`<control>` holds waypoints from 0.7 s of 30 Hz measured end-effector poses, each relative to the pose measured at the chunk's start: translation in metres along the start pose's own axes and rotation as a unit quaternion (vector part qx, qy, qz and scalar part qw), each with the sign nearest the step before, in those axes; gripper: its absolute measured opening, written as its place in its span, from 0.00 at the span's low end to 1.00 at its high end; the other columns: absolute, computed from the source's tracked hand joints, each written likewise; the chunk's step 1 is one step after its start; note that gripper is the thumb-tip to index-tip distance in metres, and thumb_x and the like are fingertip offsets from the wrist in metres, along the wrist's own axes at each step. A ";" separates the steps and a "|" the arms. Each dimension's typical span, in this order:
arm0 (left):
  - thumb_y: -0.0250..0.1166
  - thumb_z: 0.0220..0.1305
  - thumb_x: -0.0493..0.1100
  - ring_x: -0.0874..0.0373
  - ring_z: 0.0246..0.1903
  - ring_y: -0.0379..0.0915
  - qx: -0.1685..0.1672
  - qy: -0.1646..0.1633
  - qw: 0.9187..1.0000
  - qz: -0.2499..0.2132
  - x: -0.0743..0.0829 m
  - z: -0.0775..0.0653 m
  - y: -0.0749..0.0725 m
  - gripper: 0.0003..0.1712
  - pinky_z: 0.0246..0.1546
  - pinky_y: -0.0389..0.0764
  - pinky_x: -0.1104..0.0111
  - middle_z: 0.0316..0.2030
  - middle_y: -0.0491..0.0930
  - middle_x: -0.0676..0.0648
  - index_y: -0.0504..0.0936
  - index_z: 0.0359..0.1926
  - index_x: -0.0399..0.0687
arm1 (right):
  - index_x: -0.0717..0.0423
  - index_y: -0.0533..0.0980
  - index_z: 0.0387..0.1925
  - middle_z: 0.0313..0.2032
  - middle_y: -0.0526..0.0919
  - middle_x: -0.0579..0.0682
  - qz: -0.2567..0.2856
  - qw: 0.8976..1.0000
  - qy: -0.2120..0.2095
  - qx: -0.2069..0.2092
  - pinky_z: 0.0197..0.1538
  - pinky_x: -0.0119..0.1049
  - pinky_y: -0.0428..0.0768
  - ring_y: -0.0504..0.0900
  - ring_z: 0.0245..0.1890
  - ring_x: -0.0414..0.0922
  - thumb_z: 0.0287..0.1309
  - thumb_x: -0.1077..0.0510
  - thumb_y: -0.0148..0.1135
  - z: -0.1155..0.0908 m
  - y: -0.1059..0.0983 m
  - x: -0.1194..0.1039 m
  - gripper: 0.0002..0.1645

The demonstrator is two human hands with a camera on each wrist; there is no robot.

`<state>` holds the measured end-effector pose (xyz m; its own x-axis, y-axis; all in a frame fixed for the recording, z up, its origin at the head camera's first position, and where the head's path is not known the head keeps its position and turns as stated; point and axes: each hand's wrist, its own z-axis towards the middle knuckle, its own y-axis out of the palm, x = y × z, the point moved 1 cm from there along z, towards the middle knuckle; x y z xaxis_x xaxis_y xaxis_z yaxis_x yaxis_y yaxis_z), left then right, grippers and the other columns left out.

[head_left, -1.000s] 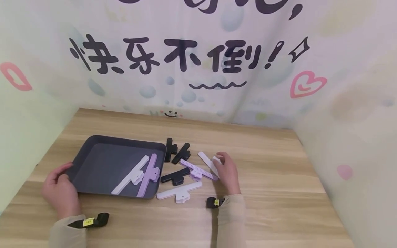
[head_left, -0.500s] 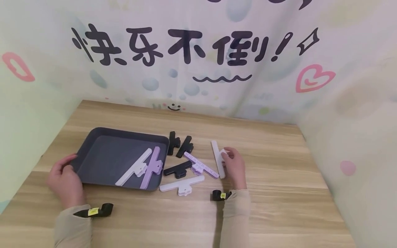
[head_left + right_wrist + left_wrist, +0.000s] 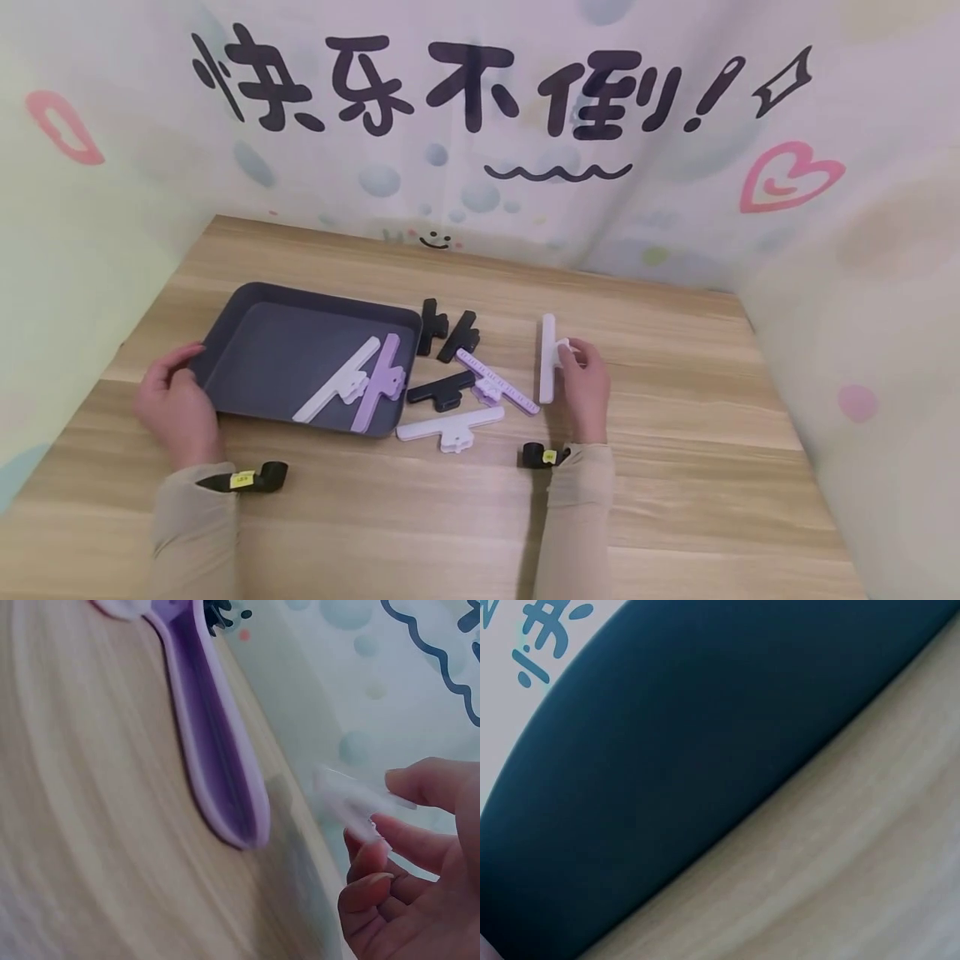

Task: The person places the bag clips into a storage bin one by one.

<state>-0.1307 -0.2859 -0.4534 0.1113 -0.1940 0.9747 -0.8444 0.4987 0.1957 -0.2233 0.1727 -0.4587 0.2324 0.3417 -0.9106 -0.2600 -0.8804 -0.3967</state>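
Behind everything we see a printed backdrop with black characters, and before it a wood-grain desk. To the left sits a dark gray tray, its left edge gripped by the left hand. Well right of the tray, the right hand pinches a white clip by its handle. We find a second white clip and a purple clip slanting in the tray's right part. Between tray and right hand lie a third white clip, a patterned lilac clip and three smaller black clips.
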 end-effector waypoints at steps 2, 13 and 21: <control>0.41 0.55 0.24 0.58 0.49 0.67 -0.001 0.004 1.000 -0.009 0.001 -0.001 0.002 0.23 0.49 0.62 0.74 0.43 0.78 0.46 0.83 0.38 0.37 | 0.52 0.71 0.51 0.40 0.76 0.54 0.013 1.000 0.003 0.006 0.38 0.40 0.74 0.78 0.35 0.51 0.55 0.46 0.55 0.001 0.000 0.000 0.24; 0.40 0.53 0.22 0.58 0.48 0.67 0.001 0.016 1.000 0.008 0.010 -0.011 0.005 0.24 0.48 0.62 0.74 0.40 0.79 0.48 0.83 0.37 0.37 | 0.52 0.72 0.49 0.36 0.76 0.52 0.085 0.996 0.008 -0.014 0.30 0.36 0.76 0.76 0.24 0.46 0.54 0.49 0.57 -0.002 0.006 -0.004 0.22; 0.41 0.53 0.22 0.59 0.47 0.68 0.007 0.017 1.000 0.005 0.004 -0.004 0.004 0.24 0.46 0.63 0.75 0.39 0.80 0.48 0.83 0.36 0.37 | 0.55 0.68 0.51 0.36 0.74 0.56 0.170 0.984 0.011 -0.053 0.34 0.43 0.78 0.79 0.27 0.51 0.55 0.56 0.55 -0.006 0.014 -0.008 0.20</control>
<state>-0.1311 -0.2811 -0.4483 0.1201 -0.1595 0.9799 -0.8532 0.4880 0.1840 -0.2234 0.1561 -0.4560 0.1696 0.0146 -0.9854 -0.2283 -0.9721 -0.0537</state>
